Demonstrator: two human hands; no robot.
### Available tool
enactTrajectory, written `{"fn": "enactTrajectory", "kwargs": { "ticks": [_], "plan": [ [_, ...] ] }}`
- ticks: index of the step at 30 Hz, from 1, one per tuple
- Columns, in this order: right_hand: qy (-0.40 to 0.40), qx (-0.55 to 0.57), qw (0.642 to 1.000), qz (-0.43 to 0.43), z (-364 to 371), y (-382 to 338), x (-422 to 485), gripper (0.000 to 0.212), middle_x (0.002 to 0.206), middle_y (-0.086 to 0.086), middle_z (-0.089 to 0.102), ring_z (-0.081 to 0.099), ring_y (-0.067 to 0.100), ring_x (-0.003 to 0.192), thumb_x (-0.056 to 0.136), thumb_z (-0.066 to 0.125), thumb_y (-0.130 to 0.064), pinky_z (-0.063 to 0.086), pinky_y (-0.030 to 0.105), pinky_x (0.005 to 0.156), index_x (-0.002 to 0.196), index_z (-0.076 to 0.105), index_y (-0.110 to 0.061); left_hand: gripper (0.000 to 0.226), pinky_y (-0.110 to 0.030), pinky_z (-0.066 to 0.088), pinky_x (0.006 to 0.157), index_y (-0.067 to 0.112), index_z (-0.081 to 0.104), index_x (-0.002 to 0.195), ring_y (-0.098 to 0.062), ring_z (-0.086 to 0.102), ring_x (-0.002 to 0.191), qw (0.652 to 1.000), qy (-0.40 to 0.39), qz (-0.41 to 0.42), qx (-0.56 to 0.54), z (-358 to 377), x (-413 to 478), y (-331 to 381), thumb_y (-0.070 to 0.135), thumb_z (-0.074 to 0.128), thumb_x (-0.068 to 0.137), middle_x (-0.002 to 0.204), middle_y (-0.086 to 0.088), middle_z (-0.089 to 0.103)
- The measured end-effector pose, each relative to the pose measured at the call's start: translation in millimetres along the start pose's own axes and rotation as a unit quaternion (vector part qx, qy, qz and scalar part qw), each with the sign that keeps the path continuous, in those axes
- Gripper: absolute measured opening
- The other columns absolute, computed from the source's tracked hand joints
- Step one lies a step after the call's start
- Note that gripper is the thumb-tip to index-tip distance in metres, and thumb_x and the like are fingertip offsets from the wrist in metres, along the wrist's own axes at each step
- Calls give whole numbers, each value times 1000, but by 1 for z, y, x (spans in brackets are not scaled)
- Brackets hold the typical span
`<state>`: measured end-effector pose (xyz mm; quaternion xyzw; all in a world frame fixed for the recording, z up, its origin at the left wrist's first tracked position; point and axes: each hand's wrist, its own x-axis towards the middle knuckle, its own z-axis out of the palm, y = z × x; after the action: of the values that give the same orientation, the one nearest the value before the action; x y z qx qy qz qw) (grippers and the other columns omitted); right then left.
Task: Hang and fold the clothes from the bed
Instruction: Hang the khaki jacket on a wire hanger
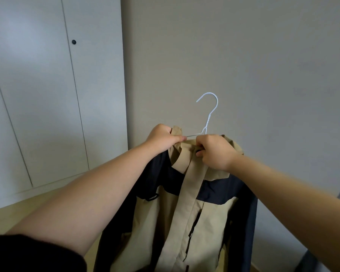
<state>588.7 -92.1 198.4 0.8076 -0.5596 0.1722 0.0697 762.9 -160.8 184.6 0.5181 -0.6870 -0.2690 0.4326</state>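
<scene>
Just below center, I've got the beige-and-navy jacket on a white wire hanger, hook up at 12 o'clock. Left grip pinches the collar; right grip clenches the collar front. Wardrobe doors at 9.

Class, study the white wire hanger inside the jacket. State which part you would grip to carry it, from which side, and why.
Probably best: pinch the hanger at its twisted neck just under the hook, coming from the right. That part stands upright and bare above the jacket collar, its shoulders are mostly under cloth, and the hook opens leftward, so the curve stays free.
</scene>
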Motion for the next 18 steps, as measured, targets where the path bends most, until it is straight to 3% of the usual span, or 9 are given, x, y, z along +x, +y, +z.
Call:
{"fn": "enactTrajectory", "kwargs": {
  "ticks": [3,5,7,8,10,12,14,16,18],
  "plan": [
    [10,61,998,-17,1,3,-5,18,64,-3,49,47,16,64,90,57,-16,39,30,61,72,52,-13,36,-21,39,52,17,59,46,-5,53,44,1000,11,2,-11,0,0,-3,36,81,68,43,12,55],
    [94,146,985,10,-3,10,-9,23,66,0,55,49,16,63,93,53,-22,36,26,58,73,58,-11,29,-20,43,55,17,67,51,-3,59,48,999,8,13,-34,-1,0,-6,37,80,69,50,10,62],
    [213,198,955,57,-10,23,-10,15,86,-1,58,51,13,80,94,51,-22,37,22,68,93,63,-13,29,-19,45,57,12,73,65,-5,62,55,998,-4,29,-52,-1,-1,-7,40,78,70,59,5,66],
    [230,203,949,77,-15,29,-10,16,98,-3,56,50,10,92,94,53,-22,37,20,79,106,61,-16,31,-16,43,55,10,73,67,-4,60,54,998,-5,34,-57,0,-3,-6,41,77,71,58,4,64],
    [151,204,961,108,-21,39,-8,22,104,-6,54,49,9,100,93,56,-24,39,22,88,114,59,-20,31,-13,36,48,15,69,57,-2,52,46,997,-6,42,-69,3,-3,-6,39,75,75,51,7,54],
    [50,204,971,116,-22,43,-9,14,83,-8,62,56,11,83,94,54,-26,41,19,72,86,64,-21,44,-12,29,42,22,54,42,-2,41,39,996,-12,51,-77,8,-3,-5,37,71,79,42,13,41],
    [6,205,973,110,-21,45,-10,34,64,-7,62,55,9,64,97,50,-23,40,15,60,66,62,-19,50,-11,26,39,23,46,39,-1,37,37,995,-23,54,-82,11,-4,-5,35,68,83,39,15,35],
    [-21,211,972,100,-20,47,-14,38,58,-5,58,49,7,56,98,47,-19,39,13,56,61,58,-18,38,-9,34,46,25,58,49,0,50,43,994,-37,41,-90,11,-5,-5,34,67,85,46,14,49],
    [-32,218,970,99,-18,47,-18,39,58,-3,52,44,9,54,99,46,-19,38,17,56,61,53,-18,25,-16,46,61,20,68,65,-5,63,60,995,-56,-2,-88,10,-5,-1,30,64,87,62,6,66]
  ]
}}
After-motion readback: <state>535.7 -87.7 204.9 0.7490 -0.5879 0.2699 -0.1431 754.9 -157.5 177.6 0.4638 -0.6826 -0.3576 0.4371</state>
